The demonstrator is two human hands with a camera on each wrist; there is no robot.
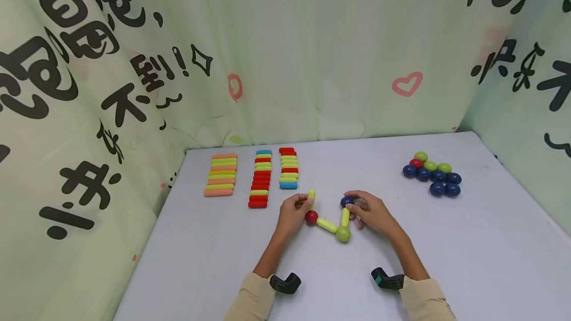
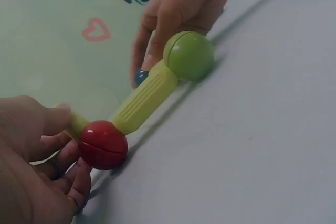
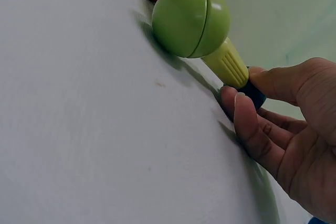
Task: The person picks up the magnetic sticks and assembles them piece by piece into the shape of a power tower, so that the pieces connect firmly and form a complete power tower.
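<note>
A joined chain of toy balls and ridged sticks lies between the two hands. My left hand [image 1: 293,216] pinches a yellow-green stick [image 1: 311,198] that sticks out of the red ball [image 2: 103,145]. From that ball a second yellow-green stick [image 2: 146,101] runs to the green ball [image 1: 343,234]. A third yellow-green stick [image 3: 227,65] joins the green ball to a dark blue ball [image 1: 346,202]. My right hand [image 1: 372,213] holds this blue ball between thumb and fingers; in the right wrist view the fingers partly hide it.
Orange and yellow-green sticks [image 1: 221,175] lie in a column at the back left. Two more columns, of red, yellow-green and blue sticks [image 1: 260,178] [image 1: 289,168], lie beside it. Several blue, green and red balls [image 1: 438,177] cluster at the back right. A printed curtain [image 1: 339,53] hangs behind the table.
</note>
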